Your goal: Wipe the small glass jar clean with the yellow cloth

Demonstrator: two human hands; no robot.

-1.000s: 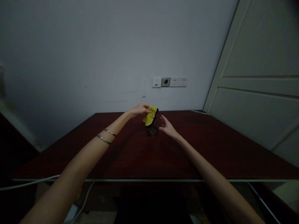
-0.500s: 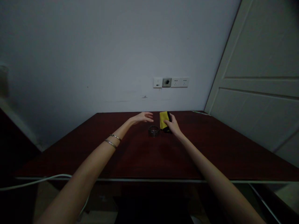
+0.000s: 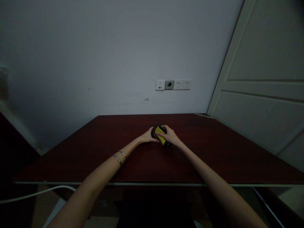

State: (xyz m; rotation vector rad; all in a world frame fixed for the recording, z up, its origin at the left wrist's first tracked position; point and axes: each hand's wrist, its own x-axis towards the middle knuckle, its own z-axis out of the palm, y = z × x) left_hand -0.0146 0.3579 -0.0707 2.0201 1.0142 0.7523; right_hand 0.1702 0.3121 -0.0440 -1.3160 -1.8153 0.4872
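Note:
A small, squat clear-glass ashtray (image 3: 153,133) stands on the dark red table near its middle. My left hand (image 3: 145,136) is closed around its left side, thumb toward me and fingers on the far side. In my right hand (image 3: 172,136) is a folded yellow cloth (image 3: 160,130) with a black edge, pinched between thumb and fingers. The cloth is pressed against the right side of the ashtray and hides part of it. Two bracelets (image 3: 120,156) are on my left wrist.
The reddish-brown table (image 3: 114,126) reaches back to a pale wall (image 3: 106,57) with sockets (image 3: 181,85). At the right stands a white panelled door (image 3: 258,69). A white cable (image 3: 45,191) hangs by the front left edge.
My left hand has come down and taken hold of the ashtray. My right hand has brought the cloth left and toward me, onto the ashtray.

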